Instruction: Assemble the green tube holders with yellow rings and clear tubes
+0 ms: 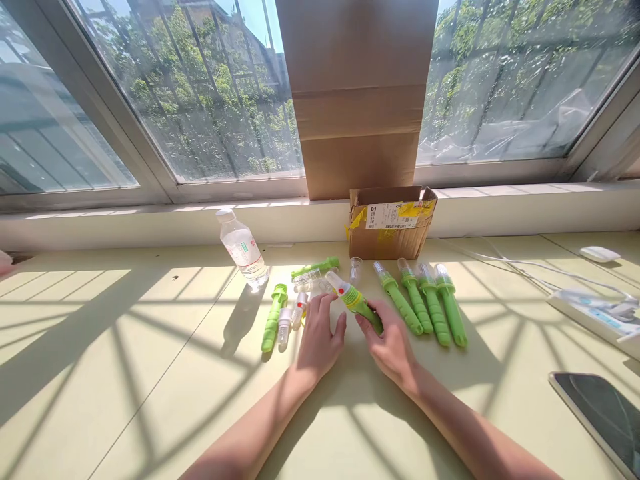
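Observation:
My right hand (393, 337) is closed round the lower part of a green handle (357, 305), which has yellow rings and a whitish tip with a red spot. The handle tilts up and to the left. Just left of it, my left hand (320, 337) is low over the table with its thumb apart from the fingers; nothing shows in its grasp. Its fingertips come close to the whitish tip, and I cannot tell whether they touch. Beside that hand lie a small white piece with a red dot (299, 310), a clear-and-white piece (284, 328) and an uncapped green handle (275, 320).
Several green handles with clear caps (431, 303) lie in a row at right. Behind are another green handle (315, 267), a clear cap (355, 269) and a cardboard box (390, 233). A water bottle (243, 250), power strip (595, 313) and phone (600, 413) flank them.

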Demonstrator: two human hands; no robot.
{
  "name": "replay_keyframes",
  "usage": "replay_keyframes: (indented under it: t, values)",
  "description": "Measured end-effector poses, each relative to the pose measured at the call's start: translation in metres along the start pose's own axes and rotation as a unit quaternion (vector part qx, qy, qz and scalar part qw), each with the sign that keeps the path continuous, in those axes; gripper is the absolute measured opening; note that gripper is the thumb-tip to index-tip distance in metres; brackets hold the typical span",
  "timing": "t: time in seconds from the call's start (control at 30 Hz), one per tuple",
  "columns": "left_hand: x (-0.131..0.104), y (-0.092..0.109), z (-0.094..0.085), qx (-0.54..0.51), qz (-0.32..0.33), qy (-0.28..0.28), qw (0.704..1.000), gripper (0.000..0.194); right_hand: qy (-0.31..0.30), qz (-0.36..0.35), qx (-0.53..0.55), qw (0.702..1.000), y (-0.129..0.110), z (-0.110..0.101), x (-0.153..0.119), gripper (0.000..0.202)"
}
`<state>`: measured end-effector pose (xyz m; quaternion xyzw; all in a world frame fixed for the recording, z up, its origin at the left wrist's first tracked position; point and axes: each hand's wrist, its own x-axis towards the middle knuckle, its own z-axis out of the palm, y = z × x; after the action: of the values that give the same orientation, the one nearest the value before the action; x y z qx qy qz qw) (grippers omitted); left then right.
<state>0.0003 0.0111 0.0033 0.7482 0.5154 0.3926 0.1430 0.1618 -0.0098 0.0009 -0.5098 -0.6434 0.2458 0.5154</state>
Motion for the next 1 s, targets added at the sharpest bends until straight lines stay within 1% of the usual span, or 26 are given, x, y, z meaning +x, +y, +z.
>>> replay_keyframes:
  t: [0.17,0.3,0.47,0.6,0.7,0.83,0.9,1.0]
  values:
    - [-0.001,0.001,0.003,0.122,0.041,-0.002,0.992,0.039,0.002,0.001,0.001,1.0,0.0,0.0,0.0,0.025]
    - [0.002,-0.003,0.009,0.189,0.039,0.001,0.981,0.049,0.012,-0.008,-0.004,1.0,0.001,0.001,0.001,0.025]
    - [0.012,-0.006,0.018,0.24,0.017,-0.022,0.97,0.06,0.022,-0.019,-0.013,0.999,0.002,0.003,0.003,0.021]
    - [0.021,-0.007,0.02,0.251,0.03,-0.021,0.967,0.063,0.017,-0.013,-0.008,1.0,0.002,0.004,0.003,0.023]
    - [0.021,-0.007,0.019,0.258,0.038,0.005,0.965,0.057,0.004,-0.007,-0.011,1.0,0.003,0.005,0.003,0.021]
    - [0.019,-0.005,0.017,0.287,0.044,0.061,0.955,0.045,0.008,-0.013,-0.003,1.0,0.004,0.005,0.003,0.021]
    - [0.019,-0.003,0.016,0.305,0.032,0.066,0.949,0.041,0.01,-0.014,0.004,1.0,0.004,0.005,0.003,0.022]
    - [0.021,-0.003,0.017,0.325,0.02,0.048,0.944,0.032,0.01,-0.01,0.004,1.0,0.001,0.002,0.003,0.022]
